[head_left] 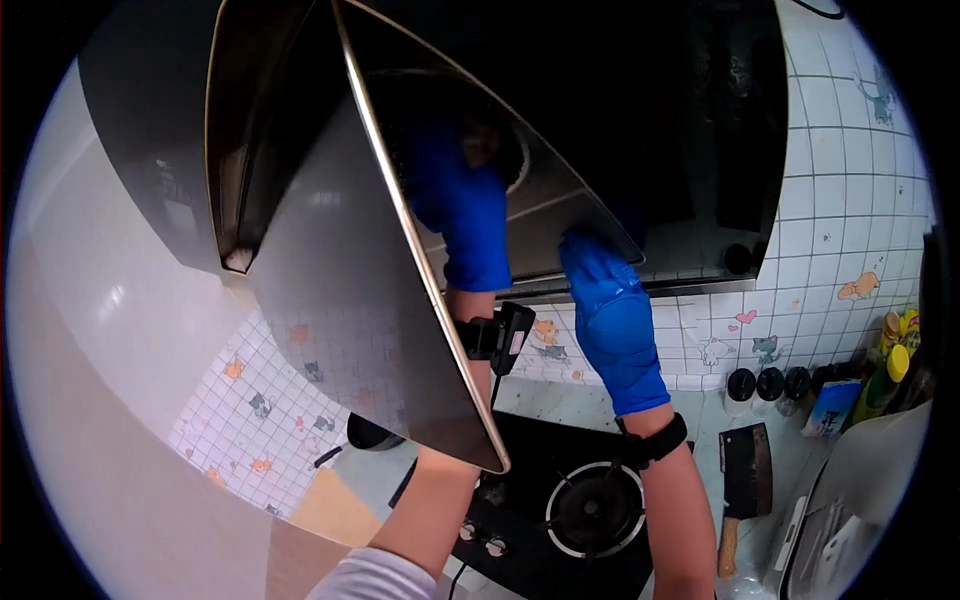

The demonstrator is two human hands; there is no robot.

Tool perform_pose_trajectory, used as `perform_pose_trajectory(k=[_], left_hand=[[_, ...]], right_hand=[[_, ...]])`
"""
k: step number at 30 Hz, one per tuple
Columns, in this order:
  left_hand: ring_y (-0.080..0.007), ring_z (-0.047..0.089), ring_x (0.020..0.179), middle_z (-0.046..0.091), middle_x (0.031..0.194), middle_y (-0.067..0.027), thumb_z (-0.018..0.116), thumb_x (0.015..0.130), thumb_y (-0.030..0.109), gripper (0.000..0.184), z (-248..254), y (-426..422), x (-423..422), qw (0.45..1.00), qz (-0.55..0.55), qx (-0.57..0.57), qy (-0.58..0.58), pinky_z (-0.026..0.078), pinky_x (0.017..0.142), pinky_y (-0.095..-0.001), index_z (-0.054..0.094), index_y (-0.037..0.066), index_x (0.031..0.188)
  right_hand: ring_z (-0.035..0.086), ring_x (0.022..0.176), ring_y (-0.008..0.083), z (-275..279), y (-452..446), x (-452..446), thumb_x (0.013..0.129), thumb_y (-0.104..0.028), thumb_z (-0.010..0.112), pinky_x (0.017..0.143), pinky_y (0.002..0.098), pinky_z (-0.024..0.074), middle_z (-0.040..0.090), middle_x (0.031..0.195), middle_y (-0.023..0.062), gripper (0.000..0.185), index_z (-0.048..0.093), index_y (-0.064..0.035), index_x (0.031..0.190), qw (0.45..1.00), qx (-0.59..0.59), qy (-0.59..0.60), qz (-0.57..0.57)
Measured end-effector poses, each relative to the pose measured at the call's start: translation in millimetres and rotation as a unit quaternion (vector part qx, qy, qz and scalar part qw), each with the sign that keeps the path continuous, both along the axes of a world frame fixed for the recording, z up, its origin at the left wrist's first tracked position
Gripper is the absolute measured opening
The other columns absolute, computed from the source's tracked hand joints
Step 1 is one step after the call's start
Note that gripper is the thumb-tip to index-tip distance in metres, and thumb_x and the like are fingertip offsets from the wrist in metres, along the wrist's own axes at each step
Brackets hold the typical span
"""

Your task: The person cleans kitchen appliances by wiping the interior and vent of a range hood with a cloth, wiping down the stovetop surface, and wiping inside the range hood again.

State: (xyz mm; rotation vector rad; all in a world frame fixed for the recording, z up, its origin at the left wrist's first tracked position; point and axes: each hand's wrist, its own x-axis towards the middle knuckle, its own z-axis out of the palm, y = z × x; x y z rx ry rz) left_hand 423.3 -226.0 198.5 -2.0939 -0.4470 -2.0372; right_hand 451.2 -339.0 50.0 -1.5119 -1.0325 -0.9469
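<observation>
A dark range hood fills the top of the view, and its glossy glass panel with a light metal rim stands swung out on the left. Behind that panel, my left hand, in a blue rubber glove, reaches up into the hood's opening. Its fingers are lost in shadow, so I cannot see what they touch. My right hand, also gloved in blue, is at the lower edge of the opening. The fingers are bent over that edge and partly hidden. Each wrist wears a black strap, the left one with a small box.
Below is a black gas stove with a round burner. A cleaver with a wooden handle lies to its right. Several seasoning jars and bottles line the tiled wall. A dark pot shows past the panel.
</observation>
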Motion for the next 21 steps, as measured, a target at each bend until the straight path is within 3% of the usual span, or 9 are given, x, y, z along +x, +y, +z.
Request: perform_pose_trajectory(k=[2,6,9,11,12,14,18,20,21], left_hand=[[-0.0202,0.053,0.086,0.052,0.101,-0.0094,0.053,0.076,0.019,0.038,-23.6,16.4,-5.0,0.985,0.016,0.162,0.058,0.043,0.073,-0.0288,0.045,0.007,0.111],[-0.026,0.056,0.071,0.058,0.085,-0.0103,0.06,0.065,0.006,0.029,-45.9,61.1,-12.5,0.981,0.004,0.145,0.131,0.045,0.059,-0.035,0.054,0.006,0.094],[-0.0227,0.053,0.074,0.054,0.084,-0.0078,0.056,0.068,0.0,0.025,-24.3,90.1,-18.4,0.968,-0.241,0.033,-0.067,0.044,0.068,-0.0301,0.053,0.002,0.093],[-0.024,0.053,0.078,0.055,0.091,-0.0104,0.058,0.067,0.001,0.03,10.1,54.2,-12.5,0.909,-0.381,0.077,-0.149,0.042,0.073,-0.0312,0.052,0.002,0.097],[-0.024,0.053,0.078,0.055,0.091,-0.0104,0.058,0.067,0.001,0.03,18.1,30.3,-8.3,0.91,-0.379,0.075,-0.147,0.042,0.073,-0.0312,0.052,0.002,0.097],[-0.0265,0.054,0.076,0.057,0.091,-0.0112,0.058,0.067,0.002,0.03,21.3,-1.3,7.1,0.958,-0.076,0.231,-0.152,0.043,0.072,-0.0338,0.054,0.003,0.097],[-0.0284,0.054,0.073,0.058,0.085,-0.0113,0.058,0.065,0.002,0.028,-5.8,8.3,-4.1,0.975,-0.103,0.18,-0.073,0.043,0.069,-0.0347,0.056,0.005,0.093],[-0.0248,0.049,0.1,0.052,0.109,-0.0099,0.05,0.072,0.007,0.034,-23.5,22.9,-9.8,0.986,0.006,0.128,0.108,0.04,0.083,-0.0334,0.052,0.007,0.106],[-0.0248,0.049,0.1,0.052,0.109,-0.0099,0.05,0.072,0.007,0.034,-32.3,43.3,-6.3,0.986,0.003,0.128,0.107,0.04,0.083,-0.0334,0.052,0.007,0.106]], right_hand=[[0.039,0.111,0.0309,-7.9,0.7,3.5,0.061,-0.008,0.06,0.096,0.0371,0.0292,0.042,0.12,0.0155,0.059,0.043,-0.0028,0.117,0.994,-0.069,0.064,0.061],[0.037,0.113,0.0316,-8.1,-3.1,1.5,0.06,-0.013,0.066,0.098,0.0384,0.0268,0.039,0.123,0.0164,0.067,0.04,-0.0027,0.121,0.992,-0.068,0.059,0.082],[0.043,0.107,0.0276,-6.9,4.5,-0.8,0.067,0.006,0.043,0.092,0.0339,0.0341,0.046,0.118,0.0118,0.045,0.049,-0.003,0.111,0.999,-0.022,0.031,0.006],[0.043,0.108,0.0273,-10.0,7.7,-1.7,0.067,0.005,0.042,0.092,0.0341,0.0334,0.045,0.119,0.0114,0.045,0.048,-0.0025,0.112,0.999,-0.027,0.019,-0.011],[0.043,0.108,0.0272,-13.0,9.5,-2.6,0.067,0.005,0.042,0.093,0.0342,0.0332,0.045,0.119,0.0113,0.046,0.047,-0.0024,0.112,0.999,-0.03,0.016,-0.016],[0.042,0.108,0.0274,-17.4,11.9,0.1,0.068,0.004,0.043,0.093,0.0343,0.0327,0.044,0.119,0.0111,0.046,0.046,-0.002,0.113,0.998,-0.039,0.046,-0.003],[0.036,0.114,0.0324,-12.3,3.3,3.7,0.06,-0.015,0.066,0.098,0.0388,0.0262,0.037,0.125,0.0171,0.068,0.039,-0.0026,0.121,0.995,-0.093,0.019,0.012],[0.036,0.113,0.0326,-14.2,3.7,5.1,0.059,-0.015,0.067,0.097,0.0388,0.0273,0.037,0.124,0.0171,0.069,0.039,-0.0026,0.121,0.995,-0.082,0.034,0.043],[0.037,0.113,0.0326,-15.2,4.0,5.9,0.058,-0.015,0.067,0.097,0.0389,0.0276,0.038,0.124,0.0171,0.07,0.039,-0.0026,0.121,0.995,-0.078,0.039,0.052]])
